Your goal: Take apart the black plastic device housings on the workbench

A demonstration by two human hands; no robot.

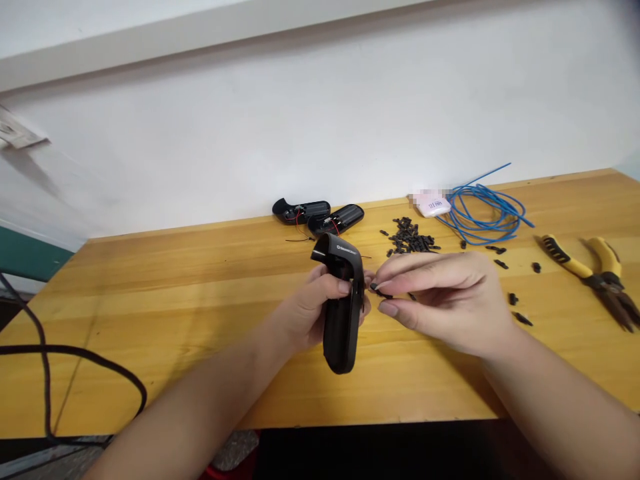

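Observation:
My left hand (313, 310) grips a curved black plastic housing (341, 333), which stands upright with its printed end on top. My right hand (440, 293) pinches a small black piece (381, 291) between thumb and forefinger, right beside the housing's edge. Whether that piece touches the housing, I cannot tell. Behind the hands lie two open black housings (300, 212) (337, 219) with red and black wires inside. A heap of small black parts (410, 237) sits just beyond my right hand, and a few loose ones are scattered to its right.
Yellow-handled pliers (595, 277) lie at the right of the wooden table (150, 313). A coil of blue wire (483, 217) and a small white item (430, 203) stand at the back, against a white wall. A black cable (60, 357) crosses the table's left side.

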